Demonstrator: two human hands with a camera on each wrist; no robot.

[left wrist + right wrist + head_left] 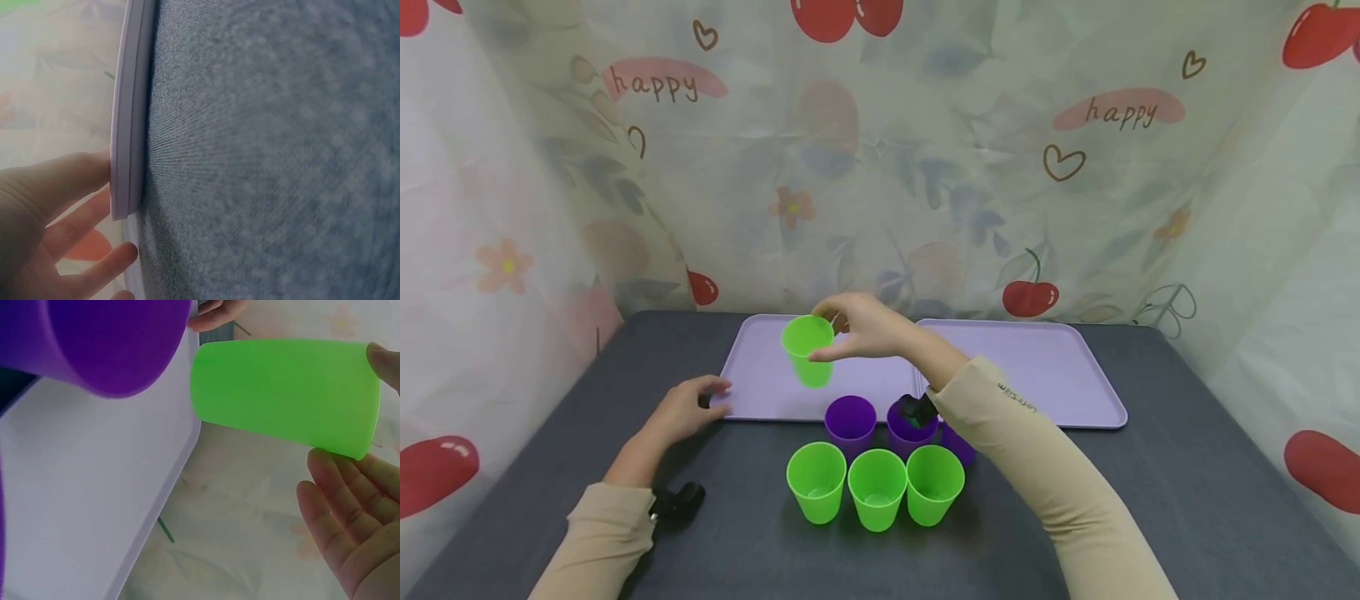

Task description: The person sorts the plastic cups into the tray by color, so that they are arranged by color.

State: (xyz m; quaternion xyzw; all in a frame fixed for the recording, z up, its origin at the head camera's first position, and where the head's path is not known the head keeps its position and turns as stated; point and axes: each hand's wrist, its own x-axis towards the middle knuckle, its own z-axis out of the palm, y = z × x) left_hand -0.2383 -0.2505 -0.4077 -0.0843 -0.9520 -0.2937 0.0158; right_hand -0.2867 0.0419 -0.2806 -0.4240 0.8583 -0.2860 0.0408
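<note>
My right hand (874,327) pinches a green plastic cup (808,354) near its rim, thumb on one side and fingertips on the other. The cup is upright over the left lilac tray (872,396), and in the right wrist view the green cup (281,394) looks hollow-sided and plain. At that tray's near left corner rests my left hand (685,408), fingers spread and loosely bent. In the left wrist view its thumb (69,181) touches the tray's rim (130,125).
A second lilac tray (1022,358) adjoins on the right. Before the trays stand three purple cups (850,423), partly hidden by my right sleeve (1022,450) and the green cups. Three green cups (877,492) stand upright in a row nearer me on the dark tabletop (730,542).
</note>
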